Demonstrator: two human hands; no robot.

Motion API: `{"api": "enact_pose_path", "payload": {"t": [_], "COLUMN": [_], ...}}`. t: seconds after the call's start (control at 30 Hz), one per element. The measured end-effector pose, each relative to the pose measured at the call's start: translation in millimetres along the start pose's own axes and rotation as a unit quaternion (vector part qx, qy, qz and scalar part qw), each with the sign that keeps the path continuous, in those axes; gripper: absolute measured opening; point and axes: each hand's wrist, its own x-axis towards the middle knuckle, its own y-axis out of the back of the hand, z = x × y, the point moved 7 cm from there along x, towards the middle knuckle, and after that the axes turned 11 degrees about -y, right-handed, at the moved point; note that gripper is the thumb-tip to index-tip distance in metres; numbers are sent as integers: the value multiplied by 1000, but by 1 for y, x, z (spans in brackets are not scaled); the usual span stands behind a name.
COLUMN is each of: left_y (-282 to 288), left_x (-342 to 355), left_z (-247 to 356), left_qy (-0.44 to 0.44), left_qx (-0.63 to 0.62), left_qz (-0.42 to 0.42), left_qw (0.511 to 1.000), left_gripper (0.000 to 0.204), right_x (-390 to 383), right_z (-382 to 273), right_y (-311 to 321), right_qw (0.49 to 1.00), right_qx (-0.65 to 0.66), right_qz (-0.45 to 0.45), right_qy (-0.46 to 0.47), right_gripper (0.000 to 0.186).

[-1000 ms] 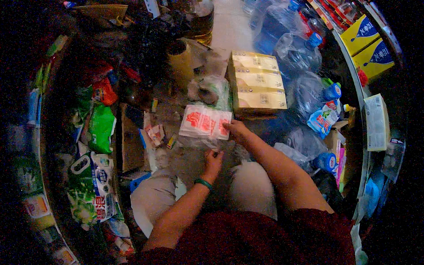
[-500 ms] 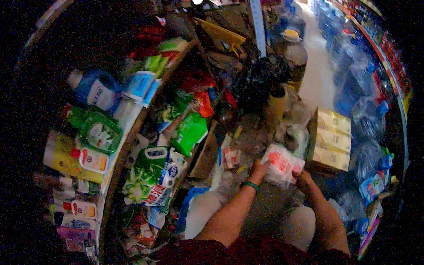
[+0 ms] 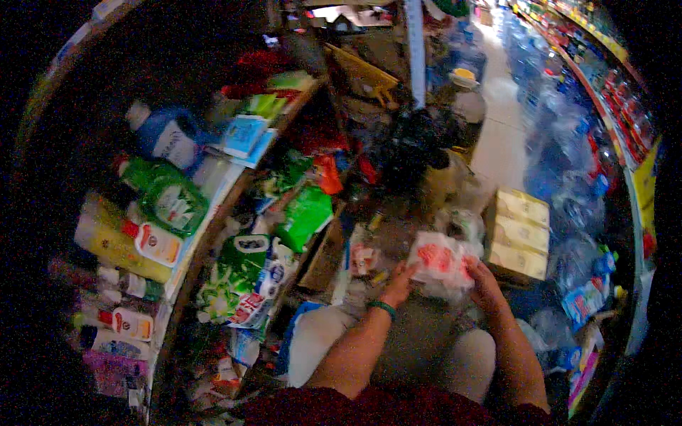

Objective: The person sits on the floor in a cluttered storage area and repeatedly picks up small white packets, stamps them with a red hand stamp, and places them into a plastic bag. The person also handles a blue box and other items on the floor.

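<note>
A soft white plastic package with red print (image 3: 440, 257) is held up in front of my knees, its two ends gripped between my hands. My left hand (image 3: 400, 285), with a green band at the wrist, closes on the package's left end. On the opposite end, my right hand (image 3: 486, 284) has its fingers bent around the edge. Blur hides the fingertips and the finer folds of the package. Just beyond it lies a crumpled clear plastic bag (image 3: 462, 221). A smaller white-and-red packet (image 3: 364, 258) rests to the left of my left hand.
Pale yellow boxes (image 3: 520, 238) stand together at the right. On the left, a shelf carries a green bottle (image 3: 170, 202) and a blue bottle (image 3: 174, 142). Below it sits a green-and-white detergent pack (image 3: 245, 284). A black plastic bag (image 3: 405, 145) lies ahead; plastic-wrapped bottles (image 3: 568, 206) line the right.
The package has turned from tilted to nearly level, still between both hands. The whole view has shifted slightly, so the shelf and the boxes appear in somewhat different places.
</note>
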Motion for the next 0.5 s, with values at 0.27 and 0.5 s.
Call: {"api": "enact_pose_path", "payload": {"t": [0.27,0.5], "left_y": [-70,-43], "left_x": [-62,-74], "left_z": [170,232], "left_qy": [-137,-136], "left_qx": [-177,-192], "left_qz": [-114,-143], "left_qw": [968,961], "left_gripper": [41,46], "right_x": [-53,-84], "right_z": [-84,-106], "right_y": [-115,-167], "right_qw": [982,968], "right_qx": [140,186], "right_qz": [-104,-117], "right_qy": [76,122], "right_gripper": [40,41]}}
